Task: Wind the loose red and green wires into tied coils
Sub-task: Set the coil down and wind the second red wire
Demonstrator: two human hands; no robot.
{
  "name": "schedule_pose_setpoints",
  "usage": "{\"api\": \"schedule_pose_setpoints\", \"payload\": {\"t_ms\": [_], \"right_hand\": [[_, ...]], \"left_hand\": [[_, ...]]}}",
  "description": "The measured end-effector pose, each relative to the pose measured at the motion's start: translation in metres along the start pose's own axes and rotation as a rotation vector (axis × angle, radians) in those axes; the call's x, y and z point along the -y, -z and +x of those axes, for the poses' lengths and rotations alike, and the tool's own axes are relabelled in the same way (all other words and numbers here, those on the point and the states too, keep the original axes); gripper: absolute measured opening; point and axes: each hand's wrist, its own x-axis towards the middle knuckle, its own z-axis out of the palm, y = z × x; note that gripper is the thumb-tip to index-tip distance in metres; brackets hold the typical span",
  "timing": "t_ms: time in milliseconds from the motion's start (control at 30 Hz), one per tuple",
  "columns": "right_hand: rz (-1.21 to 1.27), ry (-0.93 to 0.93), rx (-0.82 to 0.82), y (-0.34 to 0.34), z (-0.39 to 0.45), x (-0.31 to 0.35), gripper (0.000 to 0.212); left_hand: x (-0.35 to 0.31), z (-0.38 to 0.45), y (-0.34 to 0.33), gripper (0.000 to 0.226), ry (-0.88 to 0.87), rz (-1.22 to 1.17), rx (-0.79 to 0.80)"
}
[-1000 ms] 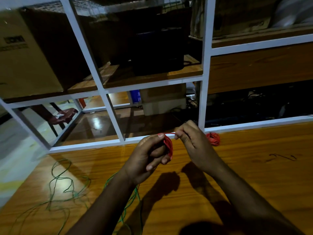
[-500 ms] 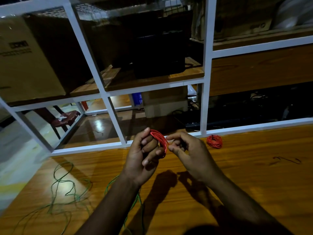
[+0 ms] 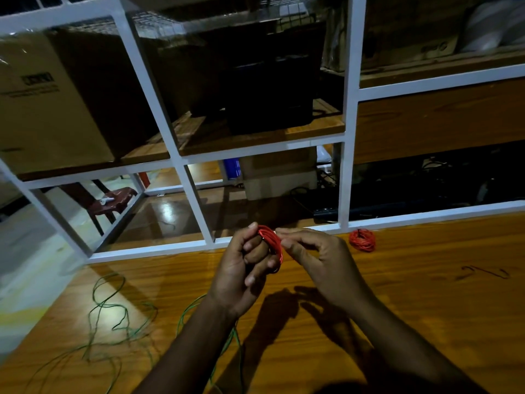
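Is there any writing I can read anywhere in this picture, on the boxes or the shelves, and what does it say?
Nothing can be read for certain.
Cardboard box on the left shelf: a dark printed logo block with small lines beneath, too blurred to read.
Upper right box: a faint printed mark, too dim to read.
Blue item behind the frame: pale stripes or lettering, too small to tell.
Wooden table: dark scribble marks, not words.

Both my forearms reach forward, hands close together above the table. My left hand (image 3: pixel 244 268) grips the red coil (image 3: pixel 271 244), fingers curled. My right hand (image 3: pixel 318 260) pinches near it, probably the wire end.
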Motion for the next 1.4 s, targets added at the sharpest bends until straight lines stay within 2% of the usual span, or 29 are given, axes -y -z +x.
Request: {"api": "schedule_pose_setpoints", "payload": {"t_ms": [133,300,500,600,833,933,1100,1167,1300,1400], "right_hand": [[0.163,-0.057,0.035,0.005,0.004,-0.001,0.022],[0.253,-0.05,0.099,0.011,0.003,0.002,0.025],[0.226,-0.047,0.142,0.018,-0.002,0.005,0.015],[0.202,-0.045,0.133,0.021,-0.005,0.007,0.009],[0.26,-0.099,0.226,0.03,-0.008,0.011,0.052],[0.251,-0.089,0.208,0.028,-0.008,0.014,0.051],[0.133,-0.028,0.158,0.029,-0.007,0.011,0.032],[0.186,-0.045,0.162,0.029,-0.007,0.01,0.034],[0.205,-0.058,0.225,0.028,-0.009,0.01,0.056],[0.164,-0.003,0.227,0.026,-0.008,0.013,0.049]], "left_hand": [[0.002,-0.002,-0.002,0.04,0.015,0.041,0.014],[0.0,-0.005,-0.012,0.044,0.021,0.047,-0.045],[0.004,-0.005,-0.007,0.039,0.078,0.001,0.098],[0.006,-0.005,-0.011,0.04,0.069,0.078,0.097],[0.005,-0.001,-0.01,0.042,0.1,0.117,0.168],[0.009,-0.002,-0.008,0.041,0.115,0.134,0.159],[0.004,-0.005,-0.01,0.039,0.116,0.057,0.098],[-0.001,-0.005,-0.01,0.038,0.111,0.024,0.085],[-0.001,-0.007,-0.005,0.038,0.122,0.055,0.109],[0.002,-0.008,0.001,0.038,0.127,0.081,0.119]]}}
